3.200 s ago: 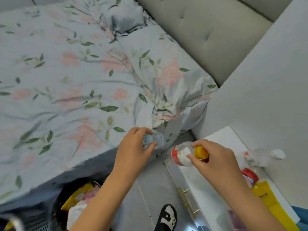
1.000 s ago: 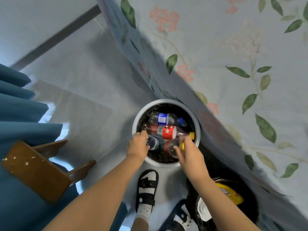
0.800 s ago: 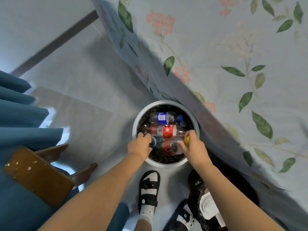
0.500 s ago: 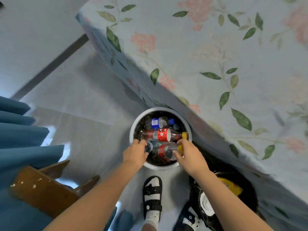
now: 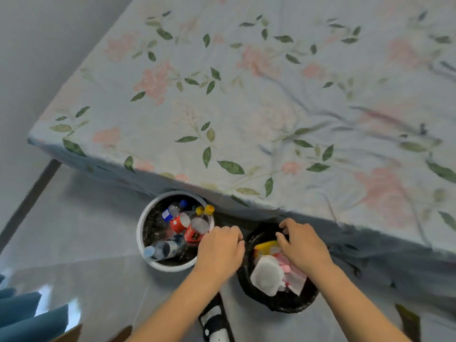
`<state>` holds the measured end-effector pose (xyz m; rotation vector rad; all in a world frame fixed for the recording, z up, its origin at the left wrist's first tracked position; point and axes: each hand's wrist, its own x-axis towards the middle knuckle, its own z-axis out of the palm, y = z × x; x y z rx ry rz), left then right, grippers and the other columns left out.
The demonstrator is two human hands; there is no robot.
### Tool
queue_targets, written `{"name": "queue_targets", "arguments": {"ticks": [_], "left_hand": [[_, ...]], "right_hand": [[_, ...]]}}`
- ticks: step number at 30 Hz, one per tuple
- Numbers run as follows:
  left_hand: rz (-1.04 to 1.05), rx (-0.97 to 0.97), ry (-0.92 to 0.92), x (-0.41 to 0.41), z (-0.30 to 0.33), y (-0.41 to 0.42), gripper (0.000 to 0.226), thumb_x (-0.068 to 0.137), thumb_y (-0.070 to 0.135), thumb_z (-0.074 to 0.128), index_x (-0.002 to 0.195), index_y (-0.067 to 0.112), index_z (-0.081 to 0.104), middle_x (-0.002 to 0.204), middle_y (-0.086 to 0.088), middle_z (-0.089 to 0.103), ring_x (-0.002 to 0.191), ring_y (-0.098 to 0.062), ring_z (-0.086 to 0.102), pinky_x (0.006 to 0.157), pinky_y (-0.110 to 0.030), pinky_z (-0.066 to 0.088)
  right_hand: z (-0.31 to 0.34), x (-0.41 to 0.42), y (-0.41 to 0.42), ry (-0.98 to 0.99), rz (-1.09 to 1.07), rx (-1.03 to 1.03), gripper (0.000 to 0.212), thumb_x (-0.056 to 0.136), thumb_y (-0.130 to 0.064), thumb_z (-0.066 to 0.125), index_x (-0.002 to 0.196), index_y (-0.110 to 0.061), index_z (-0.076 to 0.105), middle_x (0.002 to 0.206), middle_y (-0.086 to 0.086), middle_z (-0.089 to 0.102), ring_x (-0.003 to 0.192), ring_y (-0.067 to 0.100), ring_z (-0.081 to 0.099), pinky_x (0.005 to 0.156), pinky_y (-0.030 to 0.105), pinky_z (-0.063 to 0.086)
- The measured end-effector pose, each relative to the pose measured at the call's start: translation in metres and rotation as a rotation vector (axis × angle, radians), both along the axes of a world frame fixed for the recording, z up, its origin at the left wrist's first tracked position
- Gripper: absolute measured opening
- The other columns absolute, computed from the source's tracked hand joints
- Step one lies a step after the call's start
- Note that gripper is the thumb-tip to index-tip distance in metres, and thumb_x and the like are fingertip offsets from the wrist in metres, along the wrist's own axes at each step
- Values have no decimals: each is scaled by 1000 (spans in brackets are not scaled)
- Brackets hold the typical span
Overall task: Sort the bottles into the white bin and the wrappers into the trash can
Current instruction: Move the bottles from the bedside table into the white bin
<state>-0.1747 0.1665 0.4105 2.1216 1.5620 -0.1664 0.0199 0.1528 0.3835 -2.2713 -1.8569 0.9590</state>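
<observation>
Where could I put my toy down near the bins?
The bare floor left of the white bin is free, and so is the flowered bed. The white bin and the black trash can are crowded, with both hands there.
</observation>
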Motion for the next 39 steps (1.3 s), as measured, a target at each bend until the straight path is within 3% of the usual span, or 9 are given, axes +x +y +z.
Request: {"name": "queue_targets", "arguments": {"ticks": [7, 13, 16, 23, 27, 31, 39], "left_hand": [[-370, 37, -61, 232, 63, -64, 35, 91, 48, 42, 110, 23, 58, 98, 4, 67, 99, -22, 58, 81, -37, 47], [-756, 55, -106, 426, 108, -160, 47, 88, 59, 42, 116, 25, 57, 101, 2, 65, 104, -22, 56, 83, -36, 42], [-915, 31, -153, 501, 117, -217, 44, 89, 55, 44, 116, 24, 58, 110, -1, 61, 108, -23, 56, 85, -37, 44], [-1139, -95, -231, 609, 121, -333, 49, 87, 50, 53, 129, 24, 49, 133, 1, 48, 113, -17, 54, 85, -33, 45], [-1121, -250, -296, 652, 118, -370, 68, 81, 48, 66, 137, 20, 39, 138, -4, 42, 110, -20, 58, 91, -36, 49], [-1071, -290, -393, 706, 126, -387, 75, 77, 44, 73, 137, 14, 40, 136, -8, 45, 114, -22, 56, 97, -35, 47], [-1146, -343, -452, 770, 122, -411, 89, 68, 42, 81, 142, 21, 35, 140, -6, 42, 125, -18, 46, 91, -20, 35]], "right_hand": [[74, 212, -145, -145, -251, 52, 19, 92, -37, 47, 90, -21, 58, 86, -3, 65, 93, 22, 54, 66, 33, 44], [143, 369, -305, -319, -629, 146, 29, 80, -43, 60, 99, -22, 55, 71, -7, 51, 85, 23, 52, 68, 33, 41], [169, 418, -384, -396, -836, 178, 33, 79, -44, 61, 102, -22, 55, 76, -4, 55, 89, 24, 51, 71, 35, 42], [193, 471, -518, -496, -1214, 236, 30, 79, -30, 64, 106, -17, 58, 98, 4, 62, 98, 29, 49, 81, 40, 47], [186, 490, -553, -511, -1410, 307, 31, 80, -26, 65, 107, -18, 54, 102, 4, 56, 98, 25, 50, 75, 37, 46], [152, 499, -564, -329, -1532, 214, 35, 78, -26, 65, 109, -16, 51, 109, 9, 55, 102, 30, 53, 79, 39, 48], [65, 508, -552, -100, -1844, 8, 63, 74, -45, 70, 120, -9, 45, 122, 12, 49, 113, 33, 51, 81, 39, 48]]}}
